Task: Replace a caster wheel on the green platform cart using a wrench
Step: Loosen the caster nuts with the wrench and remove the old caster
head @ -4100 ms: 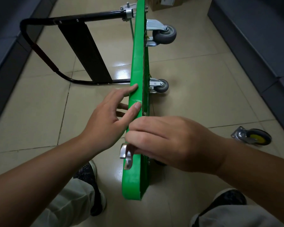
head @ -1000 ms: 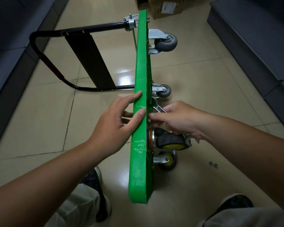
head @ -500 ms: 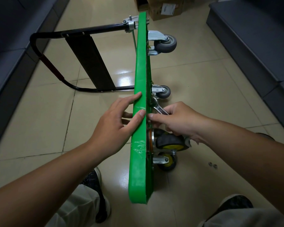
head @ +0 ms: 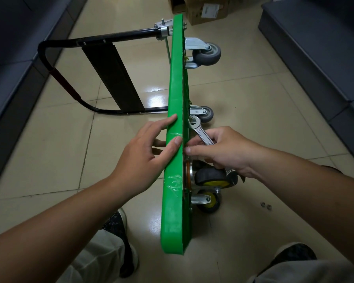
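My left hand [head: 145, 154] lies flat-fingered on the green platform cart [head: 172, 213] edge. My right hand [head: 225, 150] grips the wrench [head: 197, 128] above the yellow-hubbed caster [head: 211, 176].

Tipped on its long edge on the floor: green platform cart [head: 173, 201], underside facing right.
Silver wrench [head: 199, 131] slanted against that underside, head just beside the small grey caster [head: 205, 113]; black, yellow-hubbed caster wheel [head: 211, 177] toward the cart's near end.
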{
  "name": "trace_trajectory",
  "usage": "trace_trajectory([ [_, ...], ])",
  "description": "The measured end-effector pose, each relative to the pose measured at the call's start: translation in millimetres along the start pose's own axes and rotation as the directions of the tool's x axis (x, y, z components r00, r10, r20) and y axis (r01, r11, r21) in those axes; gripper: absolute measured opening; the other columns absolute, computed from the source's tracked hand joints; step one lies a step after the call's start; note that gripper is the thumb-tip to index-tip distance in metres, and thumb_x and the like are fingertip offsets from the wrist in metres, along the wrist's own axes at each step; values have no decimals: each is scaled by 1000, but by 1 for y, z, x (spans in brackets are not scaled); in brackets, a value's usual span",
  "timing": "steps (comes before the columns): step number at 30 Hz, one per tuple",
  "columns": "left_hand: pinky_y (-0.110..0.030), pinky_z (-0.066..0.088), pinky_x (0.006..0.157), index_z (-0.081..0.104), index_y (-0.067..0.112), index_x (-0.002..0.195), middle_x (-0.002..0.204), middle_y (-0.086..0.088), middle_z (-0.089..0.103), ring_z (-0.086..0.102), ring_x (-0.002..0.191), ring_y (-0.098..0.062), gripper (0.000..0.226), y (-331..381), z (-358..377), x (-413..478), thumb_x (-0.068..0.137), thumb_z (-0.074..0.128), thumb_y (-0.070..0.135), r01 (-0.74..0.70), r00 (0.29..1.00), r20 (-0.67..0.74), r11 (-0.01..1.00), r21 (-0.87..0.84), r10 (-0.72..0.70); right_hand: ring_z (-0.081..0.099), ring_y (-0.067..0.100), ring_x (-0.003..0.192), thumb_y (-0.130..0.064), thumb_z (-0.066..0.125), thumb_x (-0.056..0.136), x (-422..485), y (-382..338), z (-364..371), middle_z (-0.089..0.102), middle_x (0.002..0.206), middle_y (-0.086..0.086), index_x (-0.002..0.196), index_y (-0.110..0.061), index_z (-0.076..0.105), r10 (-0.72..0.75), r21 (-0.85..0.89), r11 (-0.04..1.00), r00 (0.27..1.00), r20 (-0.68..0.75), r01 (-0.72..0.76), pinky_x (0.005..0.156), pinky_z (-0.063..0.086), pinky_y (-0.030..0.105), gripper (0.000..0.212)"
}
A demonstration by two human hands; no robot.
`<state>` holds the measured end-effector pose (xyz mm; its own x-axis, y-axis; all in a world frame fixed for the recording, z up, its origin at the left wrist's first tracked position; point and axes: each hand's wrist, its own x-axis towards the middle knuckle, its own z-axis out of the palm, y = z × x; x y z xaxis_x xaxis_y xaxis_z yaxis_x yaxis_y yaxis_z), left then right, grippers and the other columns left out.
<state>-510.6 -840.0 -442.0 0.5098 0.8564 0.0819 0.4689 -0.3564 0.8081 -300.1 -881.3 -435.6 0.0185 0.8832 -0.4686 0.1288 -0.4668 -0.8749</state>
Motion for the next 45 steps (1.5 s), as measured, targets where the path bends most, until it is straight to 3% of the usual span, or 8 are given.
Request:
trace_trajectory([
  [5, -24, 61, 78, 44, 54, 149, 134, 31, 51, 65, 107, 1, 57, 0, 0, 0, 94, 54, 63, -1, 1000, -3, 1000, 5, 1, 41, 2, 40, -28, 77, 90, 2, 3, 0, 56, 52, -9, 100, -3, 76, 14, -39, 999, 1000, 1, -14, 39, 29, 18, 27],
  [13, -20, 59, 79, 43, 55, 148, 133, 33, 50, 63, 108, 3, 58, 1, 0, 0, 93, 53, 65, -5, 1000, -5, 1000, 9, 5, 75, 20, 84, 1, 86, 76, 2, 7, 1, 77, 96, 16, 103, -1, 73, -118, 29, 992, 992, -32, 119, 79, 62, 25, 30],
  [17, -21, 60, 80, 43, 56, 148, 134, 33, 50, 63, 108, 3, 57, 0, 0, 0, 93, 52, 66, -6, 1000, 0, 1000, 11, 6, 74, 12, 71, 1, 85, 77, -1, 4, 2, 77, 91, 14, 102, -3, 73, -117, 39, 992, 993, -9, 117, 60, 56, 17, 28],
  [21, -22, 61, 79, 43, 57, 148, 133, 33, 51, 64, 107, 2, 55, -2, 0, 0, 95, 53, 67, -9, 1000, 1, 1000, 8, 9, 44, 8, 41, -13, 82, 85, -2, 4, 0, 59, 60, -1, 96, -8, 75, -73, 88, 994, 997, 18, 72, 37, 32, 17, 14],
  [27, -22, 61, 80, 42, 58, 148, 133, 34, 49, 63, 108, 2, 56, -1, -1, 0, 94, 52, 66, -9, 1000, 3, 1000, 25, 9, 43, 5, 39, -20, 83, 84, 4, 5, 7, 58, 62, -1, 92, -12, 74, -31, 57, 998, 996, -83, 36, 37, 32, 19, 15],
  [33, -25, 60, 83, 41, 58, 147, 131, 39, 48, 62, 108, 5, 56, 2, -1, 0, 93, 51, 67, -8, 1000, 0, 999, 36, 8, 38, 6, 40, -18, 82, 86, 3, 7, 0, 54, 53, -3, 95, -4, 76, -28, 30, 999, 1000, 8, 28, 37, 28, 19, 18],
  [40, -24, 60, 83, 43, 55, 149, 134, 34, 50, 64, 107, 4, 57, 0, 0, 0, 94, 53, 64, -10, 1000, -6, 999, 37, 10, 68, 3, 61, 5, 82, 79, 3, 8, 2, 73, 74, 1, 99, -1, 72, -106, 92, 990, 994, -1, 106, 52, 49, 10, 24],
  [45, -24, 60, 83, 43, 53, 149, 134, 31, 51, 64, 107, 3, 57, 1, 0, 0, 94, 53, 63, -6, 1000, -5, 1000, 26, 6, 54, 4, 48, -5, 82, 83, 0, 4, 2, 65, 74, 5, 103, 0, 71, -70, 66, 996, 997, 28, 68, 40, 36, 15, 24],
])
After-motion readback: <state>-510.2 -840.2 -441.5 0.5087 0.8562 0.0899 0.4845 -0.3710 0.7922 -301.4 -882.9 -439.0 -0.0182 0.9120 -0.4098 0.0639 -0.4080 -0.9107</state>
